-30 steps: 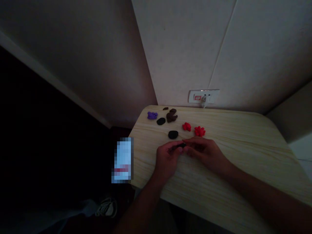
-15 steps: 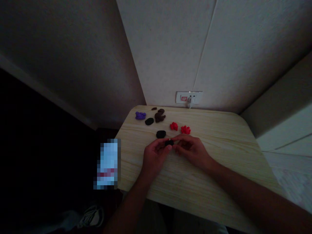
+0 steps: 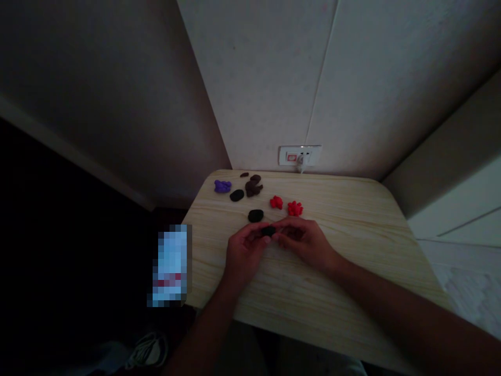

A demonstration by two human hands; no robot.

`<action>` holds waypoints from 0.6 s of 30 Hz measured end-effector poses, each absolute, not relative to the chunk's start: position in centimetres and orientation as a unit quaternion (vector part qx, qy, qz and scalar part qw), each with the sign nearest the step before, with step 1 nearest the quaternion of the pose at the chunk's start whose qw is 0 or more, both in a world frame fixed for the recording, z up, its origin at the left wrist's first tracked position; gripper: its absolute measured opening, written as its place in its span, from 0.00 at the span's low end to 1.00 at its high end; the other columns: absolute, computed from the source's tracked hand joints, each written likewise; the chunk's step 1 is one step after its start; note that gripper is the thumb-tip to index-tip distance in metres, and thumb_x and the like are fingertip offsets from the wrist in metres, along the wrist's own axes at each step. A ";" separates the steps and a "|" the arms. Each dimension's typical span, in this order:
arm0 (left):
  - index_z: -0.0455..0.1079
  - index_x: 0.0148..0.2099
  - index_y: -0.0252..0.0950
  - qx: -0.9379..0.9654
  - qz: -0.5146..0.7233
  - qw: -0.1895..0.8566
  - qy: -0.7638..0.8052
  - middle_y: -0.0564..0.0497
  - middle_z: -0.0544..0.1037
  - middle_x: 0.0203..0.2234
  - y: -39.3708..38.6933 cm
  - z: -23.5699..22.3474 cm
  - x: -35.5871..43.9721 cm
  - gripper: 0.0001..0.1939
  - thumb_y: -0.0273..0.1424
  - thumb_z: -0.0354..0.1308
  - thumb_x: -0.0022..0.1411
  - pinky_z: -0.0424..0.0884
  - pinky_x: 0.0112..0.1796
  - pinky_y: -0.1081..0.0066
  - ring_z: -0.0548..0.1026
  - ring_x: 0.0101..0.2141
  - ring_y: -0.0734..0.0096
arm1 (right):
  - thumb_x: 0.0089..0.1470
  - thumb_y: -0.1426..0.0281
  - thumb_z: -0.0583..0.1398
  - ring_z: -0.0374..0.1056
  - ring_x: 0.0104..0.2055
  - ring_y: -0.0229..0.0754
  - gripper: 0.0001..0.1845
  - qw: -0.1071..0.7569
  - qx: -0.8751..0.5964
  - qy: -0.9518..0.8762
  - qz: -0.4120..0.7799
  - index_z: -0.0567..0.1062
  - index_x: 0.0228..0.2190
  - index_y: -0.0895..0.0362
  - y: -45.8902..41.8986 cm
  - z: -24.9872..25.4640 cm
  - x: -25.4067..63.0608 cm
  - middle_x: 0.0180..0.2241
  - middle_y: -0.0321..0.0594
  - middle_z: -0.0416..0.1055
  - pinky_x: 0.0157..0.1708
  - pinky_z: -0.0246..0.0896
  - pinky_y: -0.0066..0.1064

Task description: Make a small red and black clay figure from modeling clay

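Black piece [image 3: 268,231], one, small: at the centre of the frame, slightly below the middle, between the fingertips of both hands. Its exact shape is partly hidden by the fingers.

Left hand [image 3: 243,257], one: narrow pinch on the black piece, index finger along the top, thumb below.

Right hand [image 3: 308,243], one: fingertips close together at the piece's right end; apparently pinching it too, though the dim light blurs the contact.

Handling notes, by judgement: material looks soft, like clay. Light, even presses suit it best; a hard squeeze from one side would likely leave dents or thin an edge. One hand best serves as steady support while the other works the rim, with small turns between presses. Low wrists, near the table [image 3: 352,230], give a short drop should it slip.

Near disc [image 3: 255,215], black: just above the left fingers, so a careless knuckle could nudge it. Far disc [image 3: 237,195], black: farther to the upper left. Both look flat and rounded.

Red lumps, two: smaller [image 3: 276,202] and larger [image 3: 295,208], above the right hand; the larger lies close to its knuckles and wants clearance.

Brown lump [image 3: 252,188] and purple lump [image 3: 223,186]: upper left of the tabletop, well apart from the fingers.
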State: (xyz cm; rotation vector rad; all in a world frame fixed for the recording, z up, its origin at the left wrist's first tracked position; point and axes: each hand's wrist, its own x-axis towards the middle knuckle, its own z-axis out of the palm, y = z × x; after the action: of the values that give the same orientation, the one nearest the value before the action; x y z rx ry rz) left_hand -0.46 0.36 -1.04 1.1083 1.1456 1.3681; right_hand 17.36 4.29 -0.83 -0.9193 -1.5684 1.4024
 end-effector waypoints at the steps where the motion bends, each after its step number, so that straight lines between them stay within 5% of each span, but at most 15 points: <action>1: 0.78 0.49 0.36 0.452 0.570 0.504 0.465 0.44 0.85 0.42 0.4 -1.0 -0.5 0.17 0.28 0.69 0.56 0.78 0.48 0.63 0.83 0.44 0.61 | 0.53 0.61 0.69 0.68 0.24 0.37 0.14 0.417 -0.361 -0.621 0.557 0.82 0.40 0.56 4.3 -0.8 17.3 0.25 0.37 0.76 0.25 0.63 0.29; 18: 0.79 0.42 0.36 0.464 0.543 0.499 0.491 0.47 0.85 0.36 0.4 -0.6 -0.4 0.09 0.28 0.66 0.58 0.77 0.44 0.65 0.82 0.39 0.63 | 0.54 0.63 0.70 0.77 0.35 0.41 0.10 0.428 -0.342 -0.636 0.544 0.83 0.37 0.54 4.3 -0.9 17.3 0.34 0.41 0.81 0.36 0.73 0.33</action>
State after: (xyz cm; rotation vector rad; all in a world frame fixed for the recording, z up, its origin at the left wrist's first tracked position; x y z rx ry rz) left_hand -0.42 0.35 -0.65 1.1237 1.1887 1.3132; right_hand 17.30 4.33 -0.86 -0.8549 -1.5878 1.3590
